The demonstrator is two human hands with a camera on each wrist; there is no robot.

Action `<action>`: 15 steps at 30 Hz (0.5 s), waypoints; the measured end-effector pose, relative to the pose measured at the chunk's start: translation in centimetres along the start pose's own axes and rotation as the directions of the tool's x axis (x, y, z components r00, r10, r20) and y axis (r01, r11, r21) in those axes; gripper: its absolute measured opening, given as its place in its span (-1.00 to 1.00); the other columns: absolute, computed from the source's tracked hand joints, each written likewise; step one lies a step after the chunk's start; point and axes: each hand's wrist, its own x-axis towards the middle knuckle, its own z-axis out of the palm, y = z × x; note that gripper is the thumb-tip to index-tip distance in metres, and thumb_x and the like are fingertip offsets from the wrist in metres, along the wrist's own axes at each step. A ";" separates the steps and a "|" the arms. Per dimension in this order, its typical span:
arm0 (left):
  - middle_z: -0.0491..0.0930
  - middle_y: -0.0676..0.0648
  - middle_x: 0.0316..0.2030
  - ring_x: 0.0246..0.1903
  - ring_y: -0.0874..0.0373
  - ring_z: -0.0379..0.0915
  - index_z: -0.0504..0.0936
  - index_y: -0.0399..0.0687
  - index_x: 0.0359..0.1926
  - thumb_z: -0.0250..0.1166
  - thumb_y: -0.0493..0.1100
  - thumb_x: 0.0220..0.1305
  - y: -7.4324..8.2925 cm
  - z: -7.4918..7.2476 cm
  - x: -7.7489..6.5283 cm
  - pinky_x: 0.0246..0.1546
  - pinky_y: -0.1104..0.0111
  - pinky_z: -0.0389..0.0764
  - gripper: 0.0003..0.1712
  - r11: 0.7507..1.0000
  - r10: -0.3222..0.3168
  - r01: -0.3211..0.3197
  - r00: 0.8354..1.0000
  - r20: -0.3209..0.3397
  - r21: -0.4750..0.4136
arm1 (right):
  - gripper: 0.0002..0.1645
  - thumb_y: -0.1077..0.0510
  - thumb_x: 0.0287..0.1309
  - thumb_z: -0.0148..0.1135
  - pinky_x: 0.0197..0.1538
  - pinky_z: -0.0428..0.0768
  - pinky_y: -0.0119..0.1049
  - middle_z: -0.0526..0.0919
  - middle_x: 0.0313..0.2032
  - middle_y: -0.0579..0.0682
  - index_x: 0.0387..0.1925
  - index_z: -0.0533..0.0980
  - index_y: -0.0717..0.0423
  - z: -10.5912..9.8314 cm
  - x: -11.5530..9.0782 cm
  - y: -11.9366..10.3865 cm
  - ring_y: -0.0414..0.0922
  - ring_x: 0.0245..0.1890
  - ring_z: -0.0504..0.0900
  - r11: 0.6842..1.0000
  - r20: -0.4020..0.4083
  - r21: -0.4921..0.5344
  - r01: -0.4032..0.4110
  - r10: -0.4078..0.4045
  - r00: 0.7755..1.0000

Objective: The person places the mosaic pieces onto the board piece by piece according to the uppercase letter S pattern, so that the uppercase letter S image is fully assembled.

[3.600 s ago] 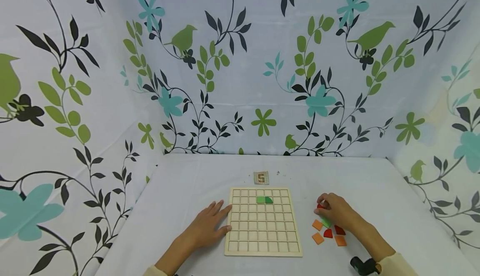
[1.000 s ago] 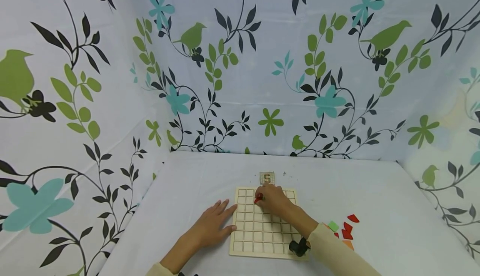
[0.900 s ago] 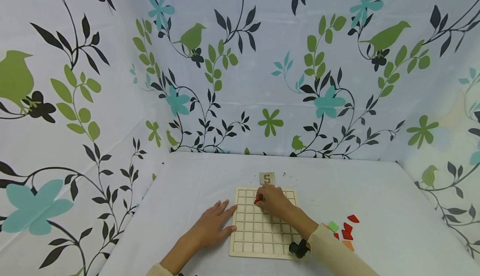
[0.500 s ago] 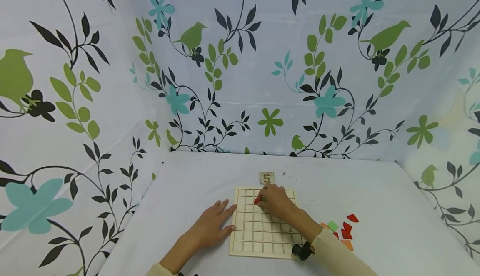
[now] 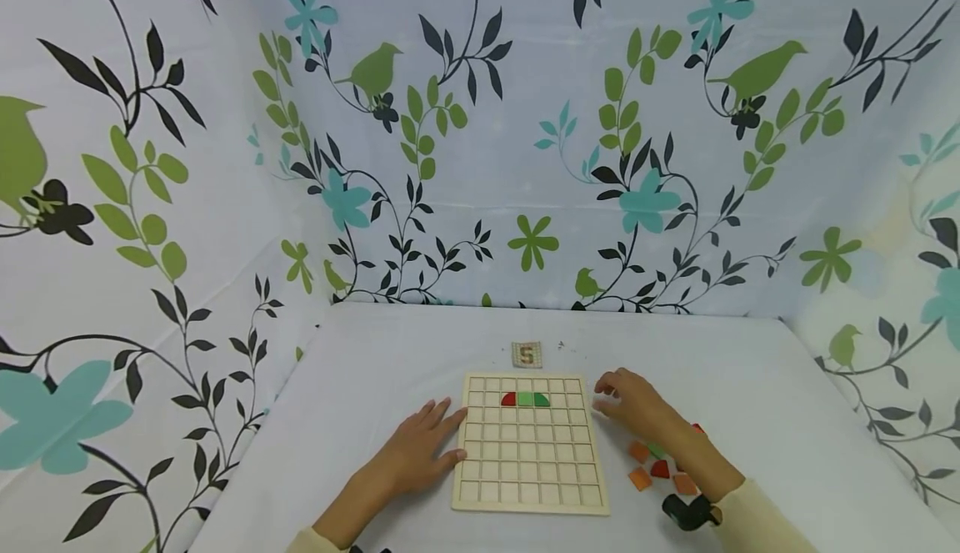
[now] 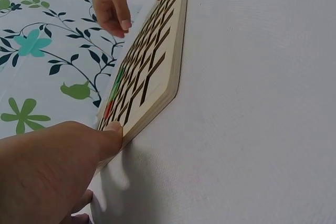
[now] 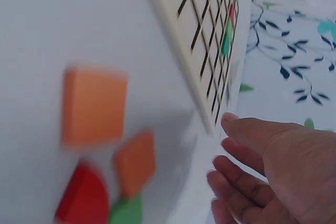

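A pale wooden grid board (image 5: pixel 529 495) lies flat on the white-covered table. In its second row a red quarter-round tile (image 5: pixel 509 399), a light green square tile (image 5: pixel 525 399) and a dark green quarter-round tile (image 5: pixel 542 400) sit side by side. My left hand (image 5: pixel 412 453) rests at the board's left edge, fingers spread, the thumb touching the rim in the left wrist view. Just right of the board, my right hand (image 5: pixel 637 409) hovers with loosely bent fingers and nothing between them, as the right wrist view (image 7: pixel 294 169) also shows.
Beneath the right forearm lie loose tiles: several orange squares (image 5: pixel 640 478), a red tile (image 5: pixel 660 469) and a partly covered light green square (image 5: pixel 656 450). A small card with a patterned figure (image 5: pixel 527 354) lies beyond the board. Patterned curtains (image 5: pixel 465 161) surround the table.
The red quarter-round tile, earlier pinched in my right hand, now lies in the grid left of the light green square. My right hand has let go and moved right, off the board. The left stays put.
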 end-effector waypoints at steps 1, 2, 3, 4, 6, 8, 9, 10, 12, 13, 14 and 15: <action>0.13 -0.26 0.63 0.61 -0.34 0.00 0.26 0.09 0.63 0.16 0.30 0.54 0.0 0.0 0.0 0.51 -0.28 0.19 -0.19 1.000 0.000 0.000 1.000 -0.003 0.002 | -0.78 0.12 0.32 0.46 0.00 0.67 -0.04 0.62 -0.17 -0.01 -0.09 0.64 0.12 -0.5 -0.3 0.6 -0.05 -0.14 0.58 0.999 0.014 -0.010 -0.033 0.033 0.999; 0.13 -0.25 0.63 0.61 -0.33 0.00 0.26 0.10 0.63 0.16 0.30 0.54 -0.1 -0.1 0.0 0.51 -0.28 0.19 -0.19 1.000 -0.002 0.002 1.000 -0.004 0.003 | -0.76 0.10 0.31 0.48 0.00 0.68 -0.04 0.62 -0.17 -0.01 -0.09 0.64 0.12 -0.9 -0.7 1.1 -0.06 -0.14 0.58 0.998 0.028 -0.026 -0.065 0.066 0.997; 0.13 -0.25 0.63 0.61 -0.33 -0.01 0.26 0.10 0.64 0.16 0.30 0.54 -0.1 -0.1 0.1 0.51 -0.27 0.19 -0.19 1.000 -0.004 0.004 1.000 -0.003 0.001 | -0.74 0.08 0.29 0.49 0.00 0.70 -0.04 0.63 -0.17 -0.01 -0.11 0.63 0.11 -1.3 -1.1 1.5 -0.05 -0.15 0.58 0.995 0.046 -0.035 -0.094 0.096 0.994; 0.13 -0.25 0.63 0.61 -0.33 -0.01 0.26 0.10 0.64 0.16 0.30 0.54 -0.1 -0.1 0.1 0.51 -0.28 0.18 -0.19 1.000 -0.005 0.005 1.000 -0.001 -0.003 | -0.71 0.06 0.27 0.52 -0.01 0.71 -0.04 0.63 -0.17 0.00 -0.11 0.63 0.11 -1.7 -1.5 1.9 -0.06 -0.16 0.57 0.992 0.069 -0.043 -0.121 0.123 0.990; 0.13 -0.25 0.63 0.61 -0.33 -0.01 0.27 0.10 0.63 0.17 0.30 0.53 -0.1 -0.1 0.1 0.51 -0.29 0.18 -0.18 1.000 -0.009 0.009 1.000 0.001 -0.010 | -0.65 0.02 0.22 0.56 -0.02 0.71 -0.04 0.62 -0.17 0.00 -0.12 0.62 0.12 -2.3 -2.4 2.5 -0.06 -0.17 0.56 0.986 0.121 -0.057 -0.157 0.163 0.979; 0.13 -0.25 0.63 0.61 -0.33 -0.01 0.27 0.10 0.63 0.17 0.30 0.53 -0.1 0.0 0.0 0.51 -0.30 0.17 -0.18 1.000 -0.013 0.013 1.000 0.007 -0.017 | -0.60 -0.01 0.17 0.59 -0.05 0.70 -0.06 0.61 -0.18 -0.01 -0.13 0.60 0.11 -2.7 -3.2 2.7 -0.07 -0.19 0.54 0.981 0.168 -0.061 -0.183 0.191 0.967; 0.13 -0.25 0.63 0.61 -0.33 -0.01 0.27 0.11 0.63 0.18 0.31 0.53 -0.1 0.0 0.0 0.51 -0.30 0.17 -0.18 1.000 -0.013 0.013 1.000 0.007 -0.019 | -0.59 -0.01 0.14 0.61 -0.07 0.68 -0.06 0.60 -0.19 -0.02 -0.14 0.59 0.10 -2.8 -3.6 2.9 -0.07 -0.20 0.52 0.980 0.189 -0.064 -0.188 0.197 0.962; 0.13 -0.25 0.63 0.61 -0.33 -0.01 0.27 0.11 0.63 0.18 0.31 0.52 -0.1 0.1 0.0 0.51 -0.31 0.17 -0.18 1.000 -0.015 0.015 1.000 0.009 -0.021 | -0.58 0.00 0.13 0.62 -0.09 0.66 -0.06 0.59 -0.20 -0.03 -0.15 0.58 0.09 -2.8 -3.9 3.0 -0.08 -0.21 0.51 0.980 0.206 -0.069 -0.188 0.199 0.958; 0.12 -0.24 0.63 0.62 -0.33 -0.02 0.26 0.13 0.63 0.17 0.32 0.52 -0.2 0.2 0.0 0.51 -0.30 0.16 -0.18 1.000 -0.016 0.016 1.000 0.009 -0.023 | -0.61 0.03 0.12 0.62 -0.10 0.62 -0.04 0.57 -0.23 -0.05 -0.18 0.57 0.08 -2.8 -4.4 3.0 -0.09 -0.23 0.49 0.980 0.214 -0.072 -0.185 0.197 0.957; 0.12 -0.24 0.63 0.62 -0.33 -0.02 0.26 0.13 0.64 0.16 0.32 0.53 -0.2 0.3 0.0 0.51 -0.30 0.16 -0.18 1.000 -0.014 0.014 1.000 0.006 -0.022 | -0.63 0.05 0.13 0.61 -0.11 0.60 -0.03 0.57 -0.24 -0.06 -0.19 0.56 0.06 -2.8 -4.6 3.0 -0.09 -0.24 0.49 0.980 0.212 -0.071 -0.185 0.196 0.958; 0.12 -0.24 0.63 0.62 -0.33 -0.02 0.26 0.14 0.64 0.15 0.33 0.53 -0.3 0.3 0.0 0.51 -0.30 0.16 -0.18 1.000 -0.013 0.013 1.000 0.002 -0.021 | -0.65 0.05 0.14 0.60 -0.10 0.57 0.00 0.57 -0.25 -0.08 -0.21 0.56 0.04 -2.8 -4.8 3.0 -0.09 -0.24 0.48 0.981 0.209 -0.074 -0.178 0.190 0.959; 0.12 -0.24 0.63 0.62 -0.33 -0.01 0.26 0.14 0.64 0.15 0.33 0.53 -0.3 0.2 0.1 0.51 -0.30 0.16 -0.18 1.000 -0.011 0.011 1.000 -0.003 -0.021 | -0.67 0.07 0.15 0.59 -0.08 0.55 0.03 0.57 -0.26 -0.09 -0.21 0.56 0.03 -2.7 -4.8 3.0 -0.10 -0.25 0.48 0.983 0.205 -0.077 -0.168 0.180 0.962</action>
